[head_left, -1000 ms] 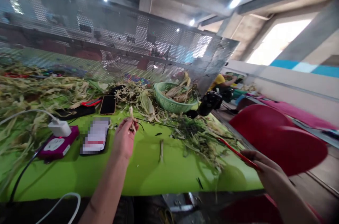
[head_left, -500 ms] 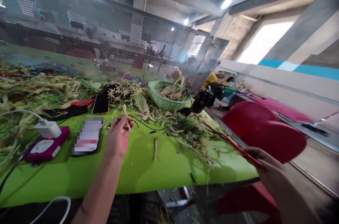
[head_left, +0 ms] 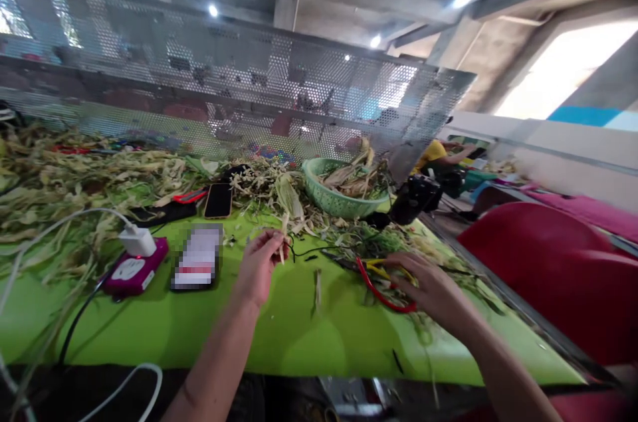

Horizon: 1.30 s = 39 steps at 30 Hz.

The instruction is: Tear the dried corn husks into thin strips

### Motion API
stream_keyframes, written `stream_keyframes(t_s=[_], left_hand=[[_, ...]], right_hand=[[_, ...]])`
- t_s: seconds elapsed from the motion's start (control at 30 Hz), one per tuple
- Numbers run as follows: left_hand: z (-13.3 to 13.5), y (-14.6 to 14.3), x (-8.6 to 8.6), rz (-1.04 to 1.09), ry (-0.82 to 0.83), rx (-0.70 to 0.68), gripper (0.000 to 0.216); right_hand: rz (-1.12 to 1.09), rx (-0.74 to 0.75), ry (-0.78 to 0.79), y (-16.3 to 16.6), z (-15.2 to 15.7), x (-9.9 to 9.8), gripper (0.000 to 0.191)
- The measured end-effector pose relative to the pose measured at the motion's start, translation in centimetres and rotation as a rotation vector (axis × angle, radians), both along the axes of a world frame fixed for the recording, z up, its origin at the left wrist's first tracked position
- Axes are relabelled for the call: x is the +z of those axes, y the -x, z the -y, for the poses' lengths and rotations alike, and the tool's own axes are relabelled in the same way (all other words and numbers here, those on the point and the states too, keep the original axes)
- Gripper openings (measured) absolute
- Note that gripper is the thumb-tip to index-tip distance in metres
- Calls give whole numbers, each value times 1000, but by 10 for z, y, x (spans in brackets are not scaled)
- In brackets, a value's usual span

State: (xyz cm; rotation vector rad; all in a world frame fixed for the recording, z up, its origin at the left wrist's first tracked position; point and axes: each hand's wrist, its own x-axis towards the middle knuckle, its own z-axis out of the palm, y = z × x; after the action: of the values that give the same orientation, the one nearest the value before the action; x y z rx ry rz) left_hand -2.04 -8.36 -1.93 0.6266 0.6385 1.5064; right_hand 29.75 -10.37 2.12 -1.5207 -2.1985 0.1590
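My left hand (head_left: 260, 264) is raised over the green table (head_left: 279, 335) and pinches a small pale husk piece (head_left: 283, 236) between thumb and fingers. My right hand (head_left: 432, 289) rests on the table to the right, its fingers closed on red-handled shears (head_left: 379, 276) that lie among green trimmings. A short pale stem (head_left: 318, 282) lies on the table between the two hands.
A green basket (head_left: 333, 199) of husks stands behind. Piles of dry husks (head_left: 84, 176) cover the left and back. Two phones (head_left: 218, 199) (head_left: 197, 262), a purple power strip with a white charger (head_left: 133, 262) and cables sit at left. A perforated metal screen (head_left: 239, 90) backs the table; a red chair (head_left: 548, 262) is at right.
My right hand has come in from the far right edge onto the table with the red-handled shears. The left hand keeps its pinch on the husk piece. The view has swung slightly left.
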Motion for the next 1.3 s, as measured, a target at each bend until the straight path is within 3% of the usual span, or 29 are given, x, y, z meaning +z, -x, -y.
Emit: stream_keyframes(t_s=[0.07, 0.17, 0.23, 0.33, 0.47, 0.67, 0.93, 1.03, 1.2, 1.3], left_hand=[[2, -1, 0, -39, 13, -41, 20], [3, -3, -1, -48, 32, -101, 22], [2, -4, -3, -32, 43, -118, 23], [0, -3, -6, -1, 42, -118, 24], [0, -1, -5, 19, 47, -128, 23], [-2, -1, -4, 25, 74, -118, 26], [-7, -4, -13, -6, 50, -87, 29], [-8, -5, -15, -45, 46, -85, 28], [-7, -5, -14, -74, -1, -106, 29], [-6, -5, -12, -85, 2, -123, 32]], right_hand=[[-103, 35, -36, 31, -3, 11, 25], [-387, 215, 160, 90, -11, 18, 34], [-549, 318, 298, 125, -21, 13, 39], [-726, 335, 419, 155, -41, 1, 35], [-711, 266, 400, 160, -57, -6, 21], [-695, 210, 247, 156, -54, 12, 20], [-823, 232, 431, 157, -45, 33, 25], [-731, 278, 387, 153, -45, 36, 22], [-171, 304, -32, 144, -40, 47, 7], [18, 330, -141, 144, -34, 55, 8]])
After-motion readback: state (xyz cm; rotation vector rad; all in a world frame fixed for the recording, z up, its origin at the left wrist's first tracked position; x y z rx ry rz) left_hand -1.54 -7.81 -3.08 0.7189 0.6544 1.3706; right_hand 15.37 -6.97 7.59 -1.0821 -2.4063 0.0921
